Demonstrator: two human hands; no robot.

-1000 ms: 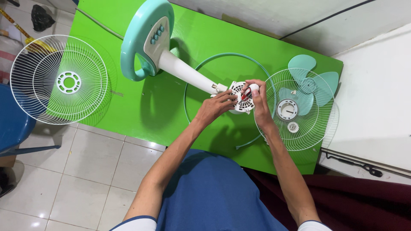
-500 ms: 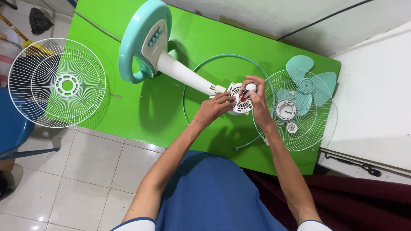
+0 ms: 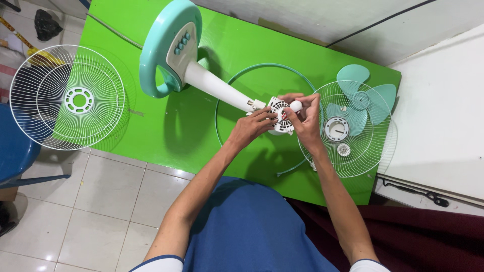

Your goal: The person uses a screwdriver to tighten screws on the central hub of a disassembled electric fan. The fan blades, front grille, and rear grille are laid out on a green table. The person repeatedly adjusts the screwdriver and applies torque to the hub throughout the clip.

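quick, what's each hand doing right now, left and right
Left hand: fingers curled, gripping the white fan motor housing from its left side.
Right hand: closed on the same housing from its right side, fingertips at the top.

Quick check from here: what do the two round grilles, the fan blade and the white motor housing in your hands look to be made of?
Both grilles: thin white wire, probably coated metal, judging by the fine radial spokes. Fan blade: smooth, slightly translucent teal plastic. Motor housing: white moulded plastic with vent slots, held by the left hand and right hand.
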